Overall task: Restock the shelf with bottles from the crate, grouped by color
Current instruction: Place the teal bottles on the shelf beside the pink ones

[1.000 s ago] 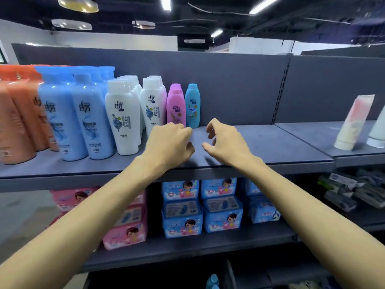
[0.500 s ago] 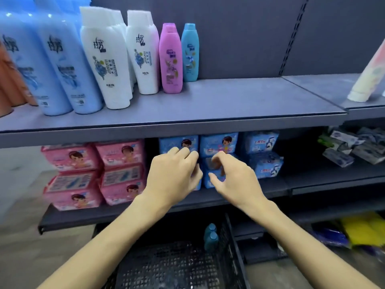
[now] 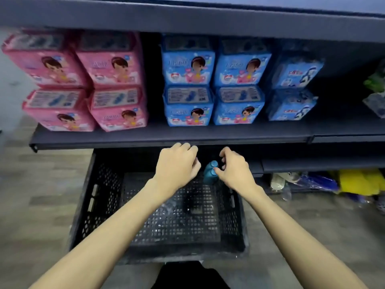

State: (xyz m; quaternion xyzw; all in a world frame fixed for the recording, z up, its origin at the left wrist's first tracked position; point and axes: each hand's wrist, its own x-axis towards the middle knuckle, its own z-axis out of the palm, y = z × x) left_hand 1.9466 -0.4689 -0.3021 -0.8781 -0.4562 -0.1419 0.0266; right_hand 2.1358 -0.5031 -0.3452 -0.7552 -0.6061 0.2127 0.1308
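A black mesh crate [image 3: 104, 205] stands on the floor under the shelf. Two teal-blue bottles [image 3: 210, 172] stand upright at its far side, close together. My left hand [image 3: 177, 163] hovers just left of them, fingers curled and apart, holding nothing. My right hand [image 3: 233, 167] is just right of the bottles, its thumb and fingertips at their caps; no grip shows. The upper shelf with the sorted bottles is out of view above.
A dark shelf board [image 3: 166, 136] juts out just above the hands, stacked with pink packs [image 3: 83, 80] on the left and blue packs [image 3: 212, 80] in the middle. Low shelf at right holds yellow [image 3: 358, 180] and blue bags. Grey floor surrounds the crate.
My view has tilted down from the bottle shelf to the crate. Both hands have dropped from the top shelf past the packs to the two teal bottles.
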